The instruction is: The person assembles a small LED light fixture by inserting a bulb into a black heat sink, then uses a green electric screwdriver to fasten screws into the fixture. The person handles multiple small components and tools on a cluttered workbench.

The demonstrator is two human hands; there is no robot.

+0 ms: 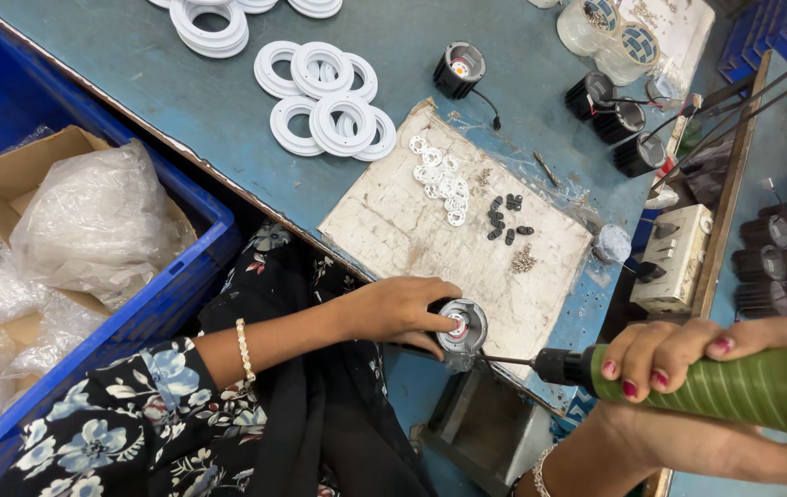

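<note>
Green-handled screwdriver (725,387) gripped level by the right hand (688,354), tip at the round lamp housing (461,329) the left hand (403,308) clasps.

Board (412,235) on table (182,83) — rings (324,110) behind it, crate (182,276) left.

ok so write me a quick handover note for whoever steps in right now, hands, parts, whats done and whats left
Left hand: steadies a round lamp housing at the near edge of the white work board.
Right hand: grips a green electric screwdriver, bit tip at the housing's edge.
Parts: small white discs, black clips and a little pile of screws lie on the board; large white rings are stacked on the blue table; black heat-sink units sit at the far right.
Done: one housing lies face up under the driver.
Left: fastening is not visibly finished; loose parts remain on the board.
</note>
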